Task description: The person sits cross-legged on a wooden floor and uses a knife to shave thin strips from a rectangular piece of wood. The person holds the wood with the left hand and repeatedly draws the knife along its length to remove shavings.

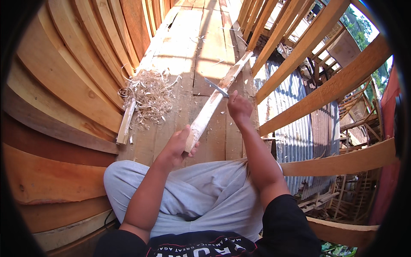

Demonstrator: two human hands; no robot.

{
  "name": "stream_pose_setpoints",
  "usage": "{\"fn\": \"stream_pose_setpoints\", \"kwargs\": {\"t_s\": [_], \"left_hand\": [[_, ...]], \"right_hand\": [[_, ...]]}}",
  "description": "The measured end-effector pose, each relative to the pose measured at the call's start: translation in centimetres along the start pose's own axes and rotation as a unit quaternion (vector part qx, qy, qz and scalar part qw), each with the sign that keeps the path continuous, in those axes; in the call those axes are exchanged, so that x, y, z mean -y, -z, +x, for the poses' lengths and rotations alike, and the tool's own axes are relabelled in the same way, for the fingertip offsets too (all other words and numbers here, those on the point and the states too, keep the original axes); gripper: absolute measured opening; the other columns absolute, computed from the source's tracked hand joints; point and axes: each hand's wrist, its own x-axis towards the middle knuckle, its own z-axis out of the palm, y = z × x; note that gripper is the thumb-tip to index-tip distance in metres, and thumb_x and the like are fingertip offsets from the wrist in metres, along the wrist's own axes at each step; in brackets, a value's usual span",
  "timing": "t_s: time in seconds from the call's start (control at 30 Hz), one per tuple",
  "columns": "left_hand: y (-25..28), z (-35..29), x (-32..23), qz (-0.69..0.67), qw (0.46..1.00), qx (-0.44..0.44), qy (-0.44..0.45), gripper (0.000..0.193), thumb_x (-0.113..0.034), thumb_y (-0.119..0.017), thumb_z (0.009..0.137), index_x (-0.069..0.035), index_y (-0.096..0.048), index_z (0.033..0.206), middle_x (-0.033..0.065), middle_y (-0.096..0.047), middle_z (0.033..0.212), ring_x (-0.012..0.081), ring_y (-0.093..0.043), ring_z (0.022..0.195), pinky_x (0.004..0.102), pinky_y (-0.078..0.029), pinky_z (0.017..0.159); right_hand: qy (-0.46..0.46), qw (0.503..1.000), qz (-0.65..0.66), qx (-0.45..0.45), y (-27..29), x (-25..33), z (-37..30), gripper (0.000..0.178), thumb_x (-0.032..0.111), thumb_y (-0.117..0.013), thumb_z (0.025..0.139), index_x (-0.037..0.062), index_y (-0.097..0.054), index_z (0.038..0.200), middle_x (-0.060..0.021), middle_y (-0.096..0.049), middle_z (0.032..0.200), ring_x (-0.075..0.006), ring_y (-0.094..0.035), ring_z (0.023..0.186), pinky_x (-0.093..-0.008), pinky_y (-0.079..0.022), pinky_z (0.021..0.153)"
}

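A long pale piece of wood [206, 115] slants away from my lap, its far end close to the railing on the right. My left hand [178, 145] is wrapped round its near end. My right hand [239, 106] is closed on the handle of a knife [217, 88], and most of that handle is hidden by the fingers. The blade lies across the wood, a little past its middle. Bare, scraped patches show along the wood's upper face.
Curly wood shavings [153, 94] are heaped left of the wood, beside a short wooden batten [126, 122]. Upright boards [77, 90] line the left side. On the right stands a slatted wooden railing [299, 55], with corrugated metal sheets [291, 141] below. Plank flooring [184, 115] runs ahead.
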Motion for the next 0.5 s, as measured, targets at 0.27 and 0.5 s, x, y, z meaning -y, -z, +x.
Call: {"fn": "stream_pose_setpoints", "kwargs": {"t_s": [0.27,0.5], "left_hand": [[3.2,0.9,-1.4,-0.108,0.993,0.036,0.015,0.039,-0.042,-0.04,0.104,-0.007,-0.046,0.119,0.0062,-0.053,0.075,0.0098,-0.045,0.053,0.0214,-0.036,0.042],[2.9,1.2,-0.4,-0.065,0.998,-0.015,-0.011,0.038,-0.041,-0.042,0.103,-0.006,-0.047,0.116,0.0074,-0.055,0.072,0.0101,-0.047,0.05,0.0215,-0.036,0.04]], "right_hand": [[0.138,0.932,0.214,0.258,4.0,2.3,-3.0,0.051,0.039,-0.036,0.101,0.0011,-0.069,0.091,-0.0209,-0.068,0.085,-0.0402,-0.064,0.083,-0.0496,-0.049,0.076],[0.225,0.96,0.13,0.102,1.4,3.6,-4.9,0.053,0.031,-0.038,0.097,0.0017,-0.065,0.062,-0.023,-0.06,0.06,-0.0428,-0.06,0.056,-0.0535,-0.048,0.06]]}}
